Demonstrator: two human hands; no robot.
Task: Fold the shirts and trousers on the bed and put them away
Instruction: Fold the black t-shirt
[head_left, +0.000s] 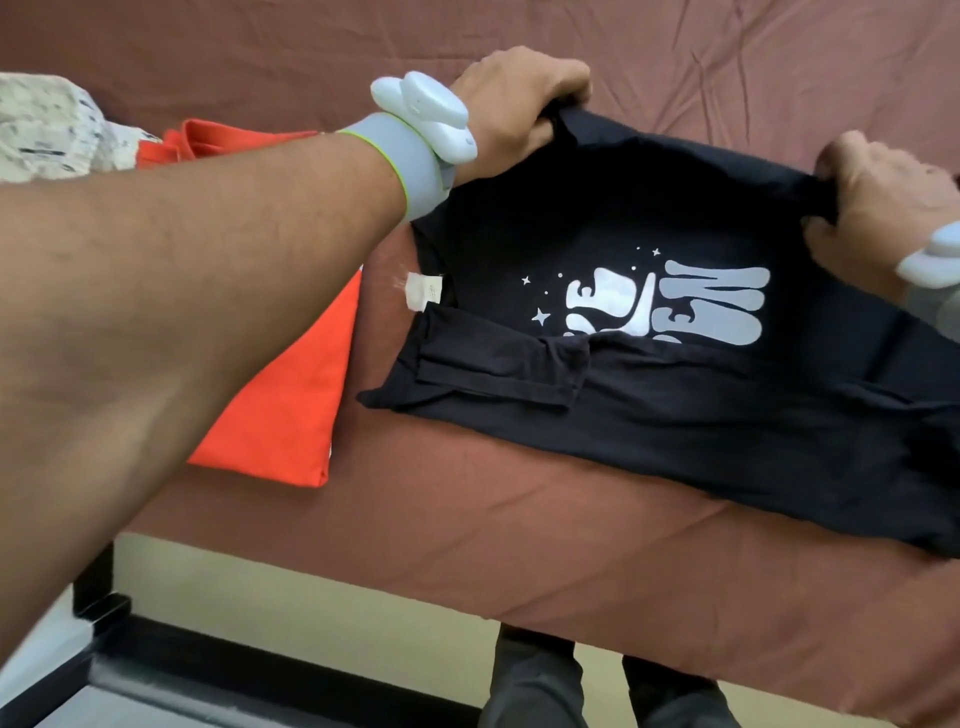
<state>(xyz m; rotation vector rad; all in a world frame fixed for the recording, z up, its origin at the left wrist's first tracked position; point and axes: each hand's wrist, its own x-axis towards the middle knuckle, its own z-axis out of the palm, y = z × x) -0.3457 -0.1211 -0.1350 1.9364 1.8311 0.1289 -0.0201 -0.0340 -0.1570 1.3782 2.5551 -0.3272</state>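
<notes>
Matt black cloth shirt (649, 405), perhaps cotton, on creased brown bedsheet (467, 519).

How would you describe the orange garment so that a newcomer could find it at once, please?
Start from the bed with its reddish-brown sheet. Left of the black printed shirt that both hands hold lies the orange garment, folded flat near the bed's front edge. It is the only bright orange piece; the speckled white cloth beyond it is pale.

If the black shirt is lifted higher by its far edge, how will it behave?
The black shirt will probably hang limp: it already sags between the left hand and the right hand. It looks light. The folded sleeve may fall open.
</notes>
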